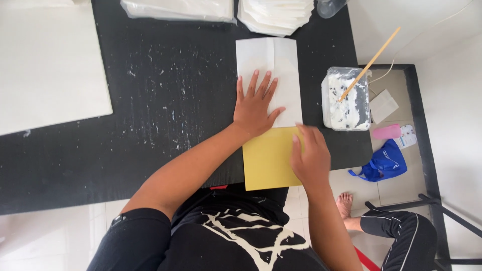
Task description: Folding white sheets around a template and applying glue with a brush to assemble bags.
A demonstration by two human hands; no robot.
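Left hand: the left hand point(255, 108) lies flat, fingers spread apart, palm down on the white paper point(273, 65); it presses and grips nothing
Right hand: the right hand point(310, 155) rests on the right edge of the yellow sheet point(266, 159), fingers bent over that edge; whether they pinch the sheet or only press on it I cannot tell
White paper: a folded piece with a crease running up its middle, lying on the black mat point(165, 95), its lower end meeting the top edge of the yellow sheet
Yellow sheet: at the near edge of the mat, its lower part hanging past the edge, just below the white paper
Tub: a clear tub point(346, 98) of white paste stands on the mat right of the white paper, apart from it, with a wooden stick point(371, 62) leaning out of it
Stacks: white paper stacks point(228, 11) sit along the far edge of the mat
Board: a large white board point(47, 65) lies at the left
Floor: a blue bag point(384, 163) lies on the floor at the right, near another person's foot point(345, 203)
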